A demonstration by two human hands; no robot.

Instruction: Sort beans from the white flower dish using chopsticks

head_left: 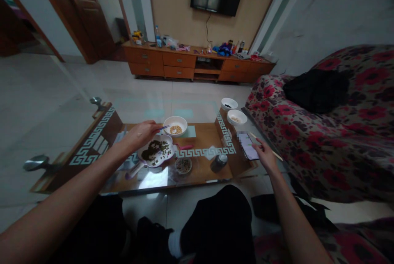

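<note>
My left hand [144,131] is closed on slim bluish tweezers [163,127], their tips over the white bowl [184,121] of yellow grains. Below that hand stands a white scalloped dish with a handle [169,154], holding dark green bits. A small round dish [184,166] of mixed bits is in front of it. At the right end of the table my right hand [265,154] is closed around a thin pale wooden stick [278,156]. Its fingers are at the edge of a phone [248,147] with a lit screen; whether they touch it I cannot tell.
On the glass table [197,184] stand a dark can [219,163] and a red item [186,147]. Two more white bowls [237,122] sit at its far right corner. A flowered sofa [277,104] is on the right; a cluttered TV cabinet [178,65] is behind.
</note>
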